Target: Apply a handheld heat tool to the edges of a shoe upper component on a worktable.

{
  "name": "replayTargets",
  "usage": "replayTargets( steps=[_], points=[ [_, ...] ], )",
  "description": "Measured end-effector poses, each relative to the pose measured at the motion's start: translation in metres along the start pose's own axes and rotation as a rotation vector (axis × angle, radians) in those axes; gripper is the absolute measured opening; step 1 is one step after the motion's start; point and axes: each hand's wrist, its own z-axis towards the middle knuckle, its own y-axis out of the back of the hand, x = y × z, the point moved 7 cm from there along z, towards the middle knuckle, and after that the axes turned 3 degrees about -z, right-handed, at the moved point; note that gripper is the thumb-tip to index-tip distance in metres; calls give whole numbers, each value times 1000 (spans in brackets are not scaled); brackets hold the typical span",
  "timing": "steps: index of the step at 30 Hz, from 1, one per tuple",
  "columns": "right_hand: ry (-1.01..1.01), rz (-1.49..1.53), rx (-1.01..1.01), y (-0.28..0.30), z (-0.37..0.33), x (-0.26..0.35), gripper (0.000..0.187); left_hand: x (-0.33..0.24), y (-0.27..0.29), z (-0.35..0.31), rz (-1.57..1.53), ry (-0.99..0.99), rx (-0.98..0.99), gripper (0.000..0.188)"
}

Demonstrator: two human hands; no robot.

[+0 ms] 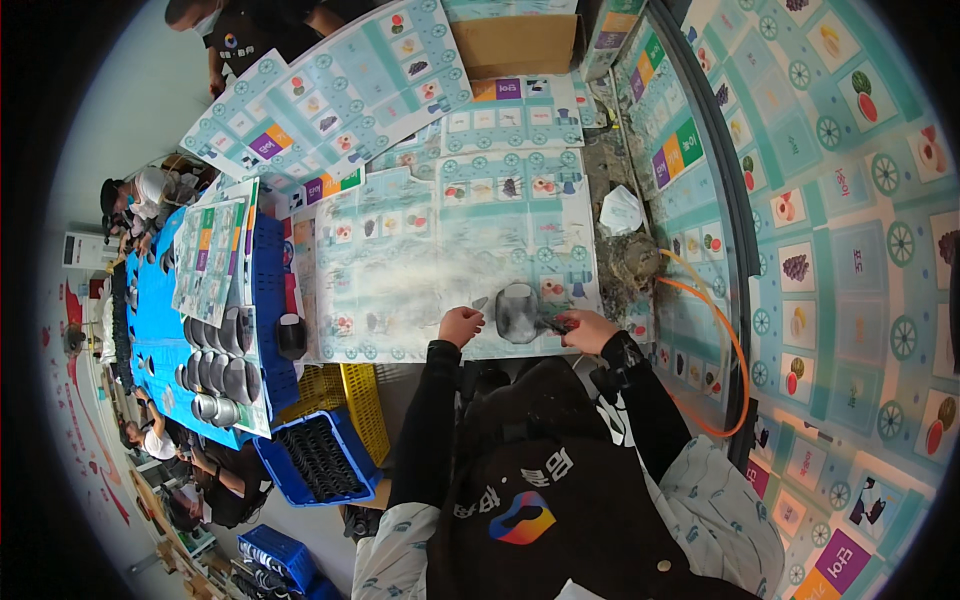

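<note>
A blue crate (318,458) at about eight o'clock from the hands holds rows of dark, rounded parts packed on edge. A yellow crate (352,395) stands just beside it, against the near edge of the worktop (400,270); what it holds cannot be made out. At nine o'clock a blue tray (262,330) carries a stack of dark grey bowl-shaped pieces (222,352), some with a metallic sheen, leaning one against the next. At twelve o'clock, well apart, sits an open brown cardboard box (515,45) — its contents are hidden.

The worktop is covered with pale printed sheets showing small fruit pictures, and a whitish dusty smear spreads across them near the hands.

The piece in hand is a grey, rounded shell (517,312), dull and dusty, standing upright on the near edge of the worktop between the two hands. The left hand (460,325) is curled into a loose fist, touching the shell's left side or just beside it — which cannot be told. The right hand (585,328) is closed around a small dark tool (553,322) whose tip meets the shell's right edge. An orange hose (722,340) loops at three o'clock beside the right forearm.
</note>
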Motion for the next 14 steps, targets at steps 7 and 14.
replayTargets(
  steps=[7, 14],
  points=[
    [-82, -109, -488, 17, -5, -45, 34, -36, -24, 12, 404, -143, -110, 27],
    [295, -33, -418, -11, 40, -16, 39, -41, 53, -11, 795, -200, -299, 46]
  ],
)
